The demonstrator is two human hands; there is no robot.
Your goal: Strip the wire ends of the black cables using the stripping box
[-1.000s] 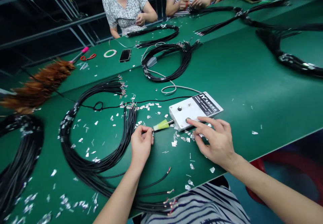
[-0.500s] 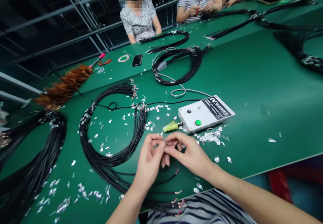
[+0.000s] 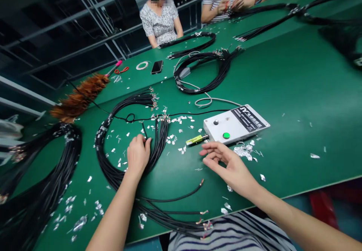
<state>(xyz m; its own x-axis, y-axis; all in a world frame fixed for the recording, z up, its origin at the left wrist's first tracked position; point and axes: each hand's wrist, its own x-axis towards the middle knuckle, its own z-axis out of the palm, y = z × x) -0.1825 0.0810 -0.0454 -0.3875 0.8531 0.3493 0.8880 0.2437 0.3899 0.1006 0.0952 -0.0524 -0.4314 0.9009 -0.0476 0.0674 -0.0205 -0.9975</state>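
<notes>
My left hand (image 3: 138,154) is closed on a black cable from the looped bundle of black cables (image 3: 118,175) on the green table (image 3: 283,92), its thin end sticking up above my fingers. My right hand (image 3: 226,164) hovers open, fingers spread, just in front of the white control box (image 3: 234,124) with a green button (image 3: 226,135). A yellow-green tipped probe (image 3: 195,139) juts from the box's left side. Silver foil scraps (image 3: 243,151) lie between my right hand and the box. Loose cable ends (image 3: 198,185) lie near the table's front edge.
A brown feather duster (image 3: 79,98) lies at the left, another cable bundle (image 3: 42,183) beyond it. Further back are a cable coil (image 3: 203,70), a phone (image 3: 157,66), a tape ring (image 3: 141,65) and scissors (image 3: 121,70). Other people (image 3: 161,15) sit working at the far edge.
My hands, pinched together near the probe half a second ago, have parted. The left moved left onto the cable bundle and took a cable; the right opened and stayed near the box.
</notes>
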